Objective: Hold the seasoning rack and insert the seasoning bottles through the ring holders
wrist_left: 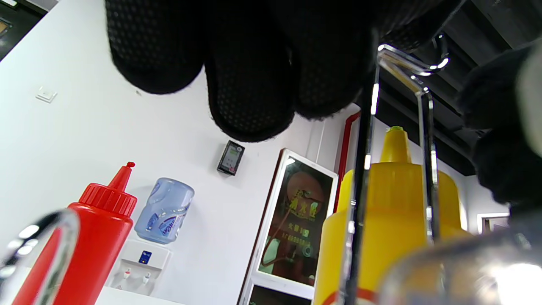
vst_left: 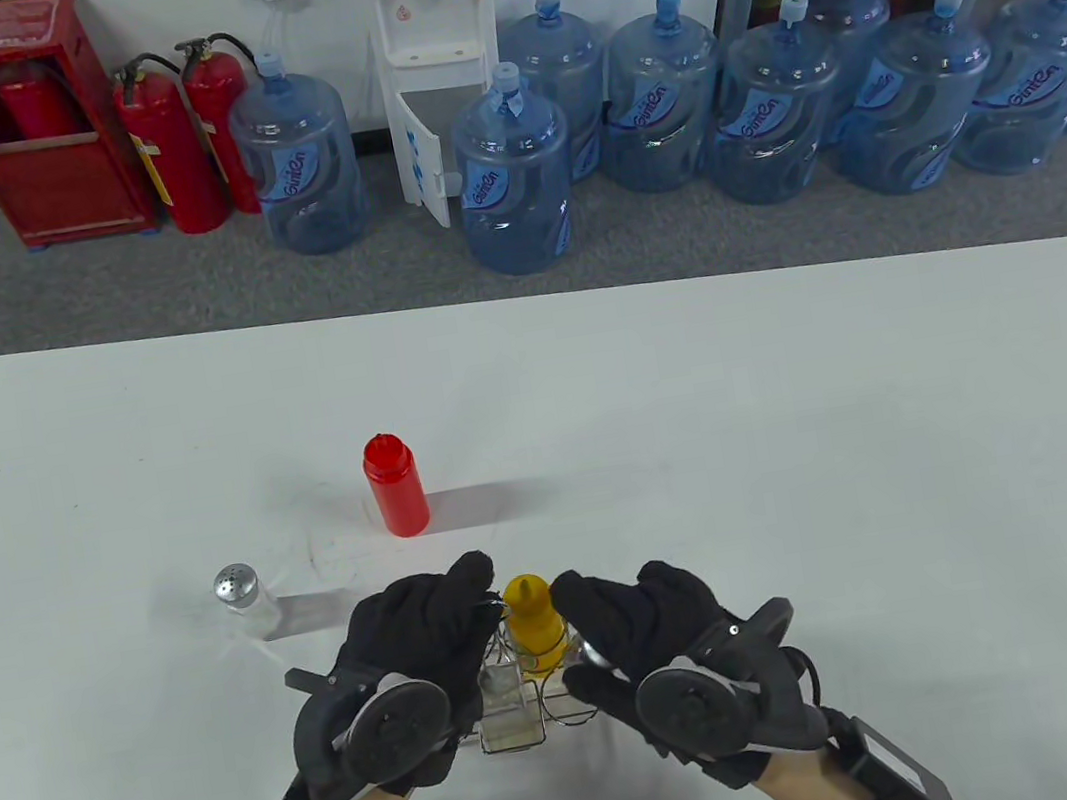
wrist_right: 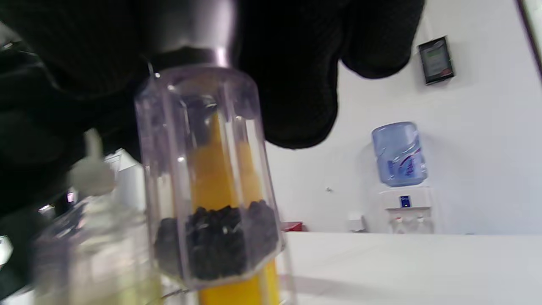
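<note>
A wire seasoning rack (vst_left: 525,700) stands at the table's near middle. My left hand (vst_left: 428,629) grips its upright wire handle (wrist_left: 368,127) from the left. A yellow squeeze bottle (vst_left: 534,621) sits in a back ring; it also shows in the left wrist view (wrist_left: 394,220). A clear glass bottle (vst_left: 505,713) sits in a front ring. My right hand (vst_left: 621,629) holds a clear grinder with black peppercorns (wrist_right: 211,178) by its metal top, above the rack's right front ring (vst_left: 574,707). A red squeeze bottle (vst_left: 395,486) and a salt shaker (vst_left: 242,593) stand loose on the table.
The white table (vst_left: 803,438) reaches to a far edge, with carpet beyond. Water jugs (vst_left: 512,170), a dispenser (vst_left: 433,51) and fire extinguishers (vst_left: 169,144) line the back wall, well away from the hands.
</note>
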A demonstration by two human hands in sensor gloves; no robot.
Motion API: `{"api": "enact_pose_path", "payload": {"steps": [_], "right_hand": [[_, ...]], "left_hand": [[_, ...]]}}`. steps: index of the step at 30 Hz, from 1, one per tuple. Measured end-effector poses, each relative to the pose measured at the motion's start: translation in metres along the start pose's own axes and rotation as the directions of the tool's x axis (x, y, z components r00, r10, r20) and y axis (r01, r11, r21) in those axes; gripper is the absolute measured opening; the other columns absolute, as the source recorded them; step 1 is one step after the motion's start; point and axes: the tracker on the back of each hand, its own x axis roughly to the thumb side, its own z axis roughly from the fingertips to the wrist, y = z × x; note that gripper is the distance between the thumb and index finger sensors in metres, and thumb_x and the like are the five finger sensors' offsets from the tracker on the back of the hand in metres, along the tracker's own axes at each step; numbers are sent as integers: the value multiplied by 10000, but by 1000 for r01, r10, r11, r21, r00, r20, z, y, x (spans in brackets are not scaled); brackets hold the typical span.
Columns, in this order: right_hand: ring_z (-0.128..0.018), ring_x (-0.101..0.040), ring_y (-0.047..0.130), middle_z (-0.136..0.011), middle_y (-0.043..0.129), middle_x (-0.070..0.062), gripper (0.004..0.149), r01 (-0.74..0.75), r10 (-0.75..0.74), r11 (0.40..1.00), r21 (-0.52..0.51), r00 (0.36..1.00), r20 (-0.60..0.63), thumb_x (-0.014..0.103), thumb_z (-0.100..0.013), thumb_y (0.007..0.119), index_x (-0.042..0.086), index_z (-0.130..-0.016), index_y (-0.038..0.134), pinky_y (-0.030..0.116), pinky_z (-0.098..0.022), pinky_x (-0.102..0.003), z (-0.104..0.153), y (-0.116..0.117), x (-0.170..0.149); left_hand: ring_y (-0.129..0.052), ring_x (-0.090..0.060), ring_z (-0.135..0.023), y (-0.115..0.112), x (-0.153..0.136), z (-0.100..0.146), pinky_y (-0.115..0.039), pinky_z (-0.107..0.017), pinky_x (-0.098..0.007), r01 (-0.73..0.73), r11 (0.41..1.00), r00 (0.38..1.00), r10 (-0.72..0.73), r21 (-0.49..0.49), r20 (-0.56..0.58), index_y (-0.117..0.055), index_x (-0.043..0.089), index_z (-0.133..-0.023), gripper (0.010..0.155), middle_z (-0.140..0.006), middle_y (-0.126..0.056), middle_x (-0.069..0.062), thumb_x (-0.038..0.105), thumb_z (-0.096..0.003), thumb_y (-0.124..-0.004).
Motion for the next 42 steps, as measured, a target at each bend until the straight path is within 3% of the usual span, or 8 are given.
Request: {"api": "enact_pose_path", "payload": {"steps": [10,21,24,28,30,35,38,42], "right_hand": [[-658,-140,1022,-899,845,4,755,69,-68,998,8,997,-36,564,-315,854,246,-975,670,707,-658,-486,7,38,-5],[-697,-172,996,-922,823,30,753,111,-121,984,-136,990,-69,586,-316,839,278,-981,666,681,-672,-500,16,26,-14],[-809,-208,883,-980,745,42,730,106,-124,967,-231,990,-65,586,-335,820,322,-992,645,569,-723,-522,19,16,-16],[-1032,-298,512,-1128,378,17,776,47,-59,976,-210,997,-51,609,-342,786,353,-1036,552,314,-769,-587,8,9,-10],[-1056,-313,442,-1139,322,17,753,52,-64,977,-208,996,-54,601,-344,785,372,-1029,570,267,-769,-605,0,10,-7],[-1058,-336,433,-1135,358,7,653,9,-23,990,-144,995,-94,609,-337,793,323,-923,768,270,-761,-618,-3,20,-6],[-1046,-318,524,-1106,521,56,494,38,-51,988,-152,996,-79,572,-357,789,359,-781,925,308,-762,-615,3,20,-6],[-1017,-280,615,-1050,645,95,414,97,-116,978,-182,989,-94,518,-355,798,362,-698,969,359,-765,-594,10,18,-13]], "left_hand": [[-1070,-78,-579,1,-1,0,-861,-472,-406,-26,1000,1000,26,8,-17,-753,328,-833,427,-469,-975,217,500,-443,-744],[-1070,-83,-584,-4,4,3,-861,-474,-407,4,1000,1000,-4,-8,11,-757,328,-832,426,-471,-980,210,500,-442,-751],[-1074,-83,-582,-3,10,3,-863,-473,-408,6,1000,1000,-6,-5,24,-761,327,-830,428,-469,-984,212,501,-439,-755],[-1100,-82,-569,-1,17,4,-878,-459,-413,11,1000,999,-11,9,40,-790,321,-813,430,-463,-1008,220,510,-427,-780],[-1117,-83,-566,-1,21,5,-888,-454,-416,1,1000,999,-1,9,46,-817,313,-791,433,-460,-1027,220,520,-411,-805],[-1149,-89,-562,4,37,10,-906,-442,-416,-17,1000,996,15,23,88,-866,276,-734,436,-456,-1060,226,536,-385,-839],[-1150,-90,-570,4,44,11,-906,-445,-415,-21,1000,994,19,19,106,-874,282,-729,435,-462,-1066,230,542,-382,-844],[-1070,-105,-693,3,47,12,-850,-535,-420,-28,999,988,32,-26,153,-802,332,-802,451,-569,-1010,230,553,-409,-787]]}}
